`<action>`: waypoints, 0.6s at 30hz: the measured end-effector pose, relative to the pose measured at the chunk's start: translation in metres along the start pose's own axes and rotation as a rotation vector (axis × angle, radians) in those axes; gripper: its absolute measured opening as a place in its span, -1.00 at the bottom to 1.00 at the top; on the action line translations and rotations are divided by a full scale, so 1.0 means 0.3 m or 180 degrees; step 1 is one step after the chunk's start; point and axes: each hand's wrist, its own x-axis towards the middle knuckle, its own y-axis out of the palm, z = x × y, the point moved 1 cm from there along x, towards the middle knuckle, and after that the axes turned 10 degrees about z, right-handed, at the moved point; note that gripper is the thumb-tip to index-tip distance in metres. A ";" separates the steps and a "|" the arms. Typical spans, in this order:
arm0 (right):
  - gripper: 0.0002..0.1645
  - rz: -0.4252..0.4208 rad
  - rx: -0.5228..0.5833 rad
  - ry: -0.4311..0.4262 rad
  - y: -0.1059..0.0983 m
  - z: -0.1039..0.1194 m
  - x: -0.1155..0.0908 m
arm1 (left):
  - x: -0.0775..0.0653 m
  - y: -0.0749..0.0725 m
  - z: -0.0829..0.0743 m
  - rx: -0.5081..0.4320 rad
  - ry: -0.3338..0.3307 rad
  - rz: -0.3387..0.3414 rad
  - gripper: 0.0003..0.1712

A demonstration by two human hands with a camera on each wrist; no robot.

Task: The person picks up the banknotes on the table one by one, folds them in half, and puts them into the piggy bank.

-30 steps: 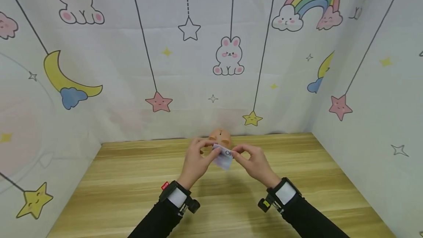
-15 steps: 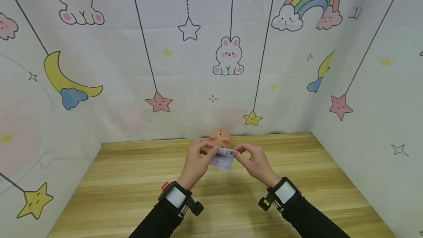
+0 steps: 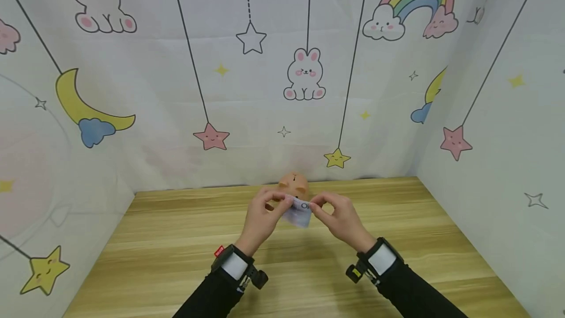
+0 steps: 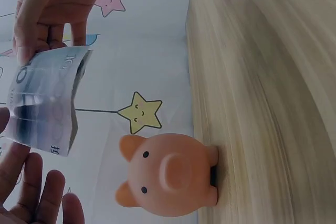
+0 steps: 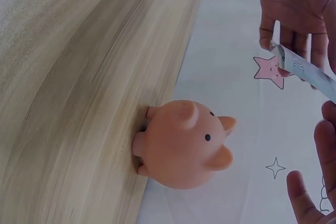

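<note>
A small folded banknote [image 3: 297, 217], pale purple-grey with a round figure near one corner, is held up between the two hands. My left hand [image 3: 260, 217] pinches its left upper corner between thumb and fingers. At the right upper corner, the thumb and forefinger of my right hand [image 3: 342, 220] pinch it too. The left wrist view shows the note [image 4: 44, 100] bent over on itself, with a printed 10. Behind the hands, an orange-pink piggy bank [image 3: 293, 183] stands upright on the table; the hands and note partly cover it in the head view. Its snout [image 4: 174, 172] faces the hands.
The wood-grain table [image 3: 176, 239] runs back to a white cloth wall [image 3: 247, 161] printed with stars, rabbits and a rainbow. The piggy bank stands near that back edge. A second cloth wall [image 3: 494, 185] closes the right side.
The banknote levels out, then tilts down to the right again, staying pinched in both hands. The left hand shifts very slightly; the right hand and piggy bank stay in place.
</note>
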 end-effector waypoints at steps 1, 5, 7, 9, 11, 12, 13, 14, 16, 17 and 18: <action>-0.94 -0.0013 0.0001 -0.0008 0.001 0.000 0.000 | -0.002 0.000 0.003 0.0016 0.0008 0.0006 -0.86; -0.89 -0.0048 -0.0023 0.0013 0.000 -0.003 0.000 | -0.008 0.001 0.008 0.0112 0.0001 0.0009 -0.91; -0.88 -0.0058 -0.0024 0.0035 0.000 -0.003 0.001 | -0.008 0.004 0.004 0.0196 0.0014 -0.0014 -0.92; -0.88 -0.0053 -0.0026 0.0053 0.000 -0.004 0.001 | -0.009 0.008 0.000 0.0295 0.0049 -0.0049 -0.92; -0.89 -0.0052 -0.0021 0.0062 -0.001 -0.006 0.001 | -0.011 0.010 -0.003 0.0388 0.0101 -0.0086 -0.92; -0.91 -0.0054 -0.0013 0.0057 -0.001 -0.006 0.001 | -0.012 0.011 -0.002 0.0412 0.0125 -0.0097 -0.91; -0.92 -0.0058 -0.0007 0.0053 -0.002 -0.007 0.001 | -0.014 0.011 0.000 0.0427 0.0145 -0.0098 -0.91; -0.93 -0.0066 -0.0008 0.0052 -0.003 -0.008 0.000 | -0.015 0.011 0.004 0.0421 0.0157 -0.0093 -0.90; -0.97 -0.0093 -0.0002 0.0054 -0.007 -0.008 -0.001 | -0.018 0.011 0.015 0.0378 0.0141 -0.0054 -0.90; -0.98 -0.0106 -0.0001 0.0059 -0.009 -0.008 -0.001 | -0.019 0.010 0.021 0.0358 0.0123 -0.0026 -0.90; -0.98 -0.0116 0.0000 0.0062 -0.011 -0.008 -0.002 | -0.020 0.010 0.026 0.0348 0.0109 0.0004 -0.92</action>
